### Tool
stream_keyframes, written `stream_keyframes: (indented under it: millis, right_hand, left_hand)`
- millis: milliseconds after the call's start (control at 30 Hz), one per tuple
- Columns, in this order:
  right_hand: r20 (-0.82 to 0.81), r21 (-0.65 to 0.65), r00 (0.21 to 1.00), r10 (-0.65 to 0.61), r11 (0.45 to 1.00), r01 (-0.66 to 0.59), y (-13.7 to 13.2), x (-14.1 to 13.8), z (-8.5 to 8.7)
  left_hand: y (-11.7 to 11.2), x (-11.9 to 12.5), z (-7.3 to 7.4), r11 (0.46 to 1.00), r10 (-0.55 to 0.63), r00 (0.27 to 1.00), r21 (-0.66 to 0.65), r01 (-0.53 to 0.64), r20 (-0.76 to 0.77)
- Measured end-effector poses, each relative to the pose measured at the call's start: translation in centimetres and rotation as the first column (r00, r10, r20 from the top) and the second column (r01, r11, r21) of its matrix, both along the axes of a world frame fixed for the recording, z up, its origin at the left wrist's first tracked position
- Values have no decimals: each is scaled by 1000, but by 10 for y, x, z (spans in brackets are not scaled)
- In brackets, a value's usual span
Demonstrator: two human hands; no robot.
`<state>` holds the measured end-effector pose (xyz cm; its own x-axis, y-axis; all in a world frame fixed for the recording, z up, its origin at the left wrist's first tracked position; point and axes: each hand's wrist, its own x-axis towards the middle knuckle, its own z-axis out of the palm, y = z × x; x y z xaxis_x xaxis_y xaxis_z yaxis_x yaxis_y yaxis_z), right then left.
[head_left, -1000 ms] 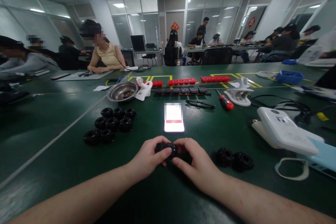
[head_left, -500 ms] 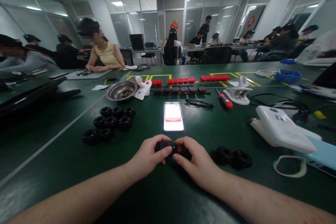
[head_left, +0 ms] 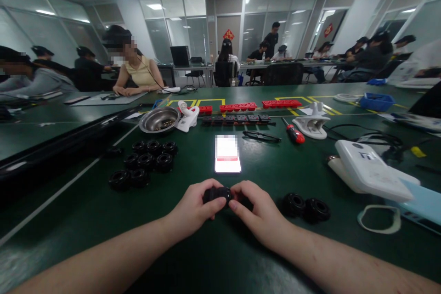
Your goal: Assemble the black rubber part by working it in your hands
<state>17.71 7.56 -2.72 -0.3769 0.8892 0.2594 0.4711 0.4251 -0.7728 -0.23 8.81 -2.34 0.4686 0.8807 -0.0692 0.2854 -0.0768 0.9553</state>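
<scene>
My left hand [head_left: 193, 209] and my right hand [head_left: 257, 213] meet at the near middle of the green table [head_left: 213, 257], both closed round a small black wheel-like part [head_left: 217, 194] held between the fingers. A cluster of several black wheels [head_left: 146, 161] lies to the left of my hands. Two more black wheels [head_left: 306, 207] sit just right of my right hand. A lit phone [head_left: 227, 155] lies flat straight ahead of my hands.
A long dark object [head_left: 58, 149] stretches across the left of the table. Beyond are a metal bowl [head_left: 160, 120], red and black part strips [head_left: 237, 112], glasses [head_left: 262, 136], a red-handled screwdriver [head_left: 293, 132], white clamps [head_left: 312, 124], a white device [head_left: 372, 170], a blue bin [head_left: 379, 100]. People sit at tables around.
A long dark object has swept in from the left toward the black wheels. My hands stay in place on the part, with only small finger shifts.
</scene>
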Motion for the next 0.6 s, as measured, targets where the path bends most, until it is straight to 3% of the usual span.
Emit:
stream_keyframes:
  millis: [233,400,600]
  right_hand:
    - [110,18,994,-10,1000,8,2,0,0]
    - [28,-6,1000,-11,1000,11,0,-2,-1]
    - [-3,-32,1000,-2,999,2,-1,-1,2]
  left_hand:
    - [0,1,4,986,-2,995,168,19,-98]
    - [1,1,-1,1000,2,1000,29,-2,1]
    - [-3,2,7,999,5,1000,37,-5,0]
